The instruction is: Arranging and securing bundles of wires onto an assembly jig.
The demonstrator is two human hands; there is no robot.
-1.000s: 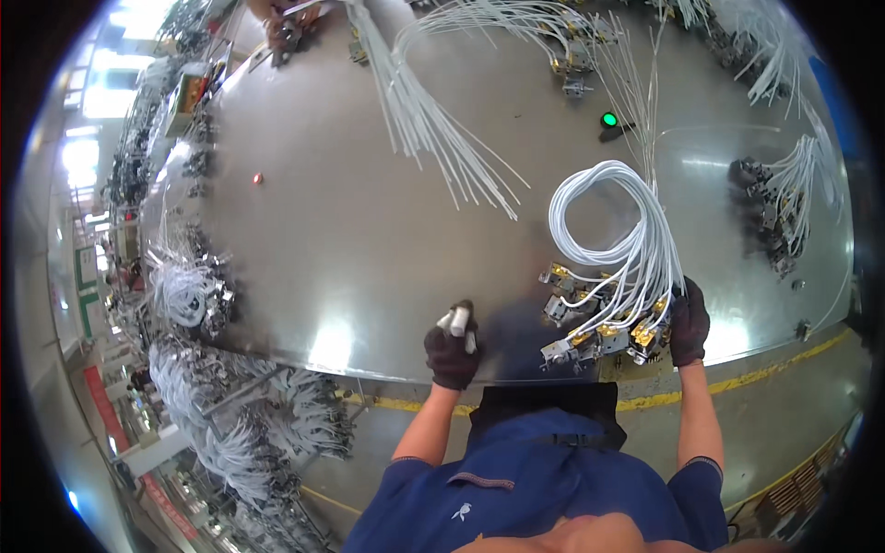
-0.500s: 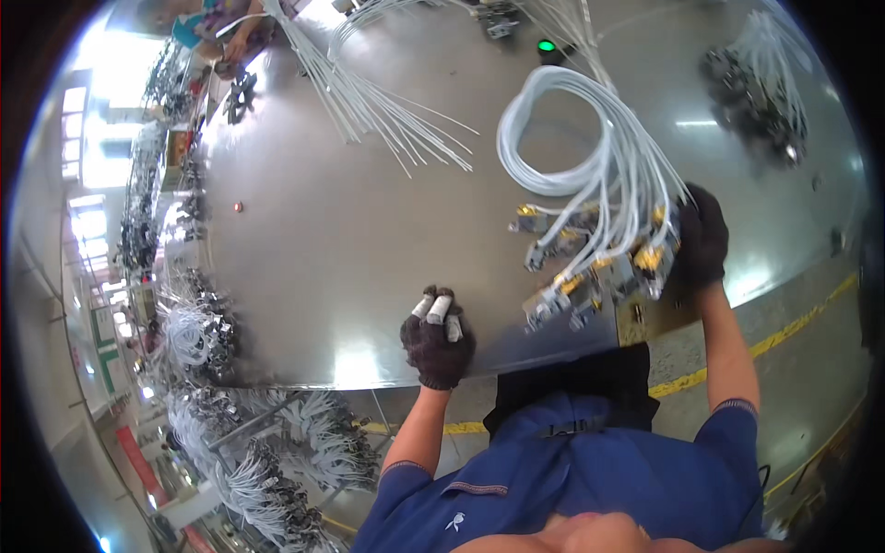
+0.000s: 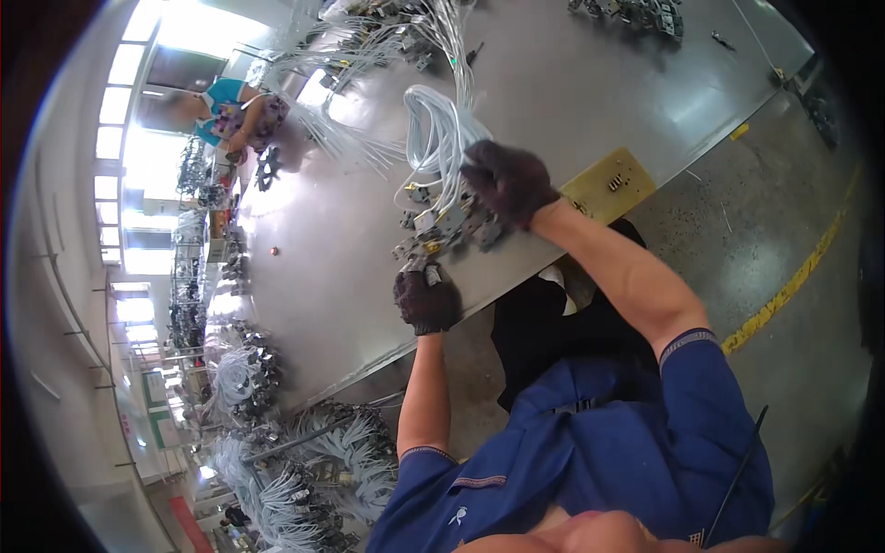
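Observation:
A looped bundle of whitish cables (image 3: 433,134) lies on the metal table, with a cluster of grey metal end pieces (image 3: 452,221), some with yellow parts, at its near end. My right hand (image 3: 512,184), in a dark glove, is closed against the right side of the bundle, just above the end pieces. At their near left edge is my left hand (image 3: 428,297), also gloved, with white wrapping on its fingers. Those fingers are curled and touch the lowest pieces; what lies inside them is hidden.
A yellowish board (image 3: 608,184) with small metal parts lies at the table's front edge. More cables and metal pieces (image 3: 387,41) lie at the far side. A co-worker (image 3: 230,115) stands at the far left. Bundles of cables (image 3: 304,470) hang below the table at left.
The view has swung to the right. My right hand and the cable bundle have shifted left across the table, and the bundle's end pieces now meet my left hand. The yellowish board is uncovered.

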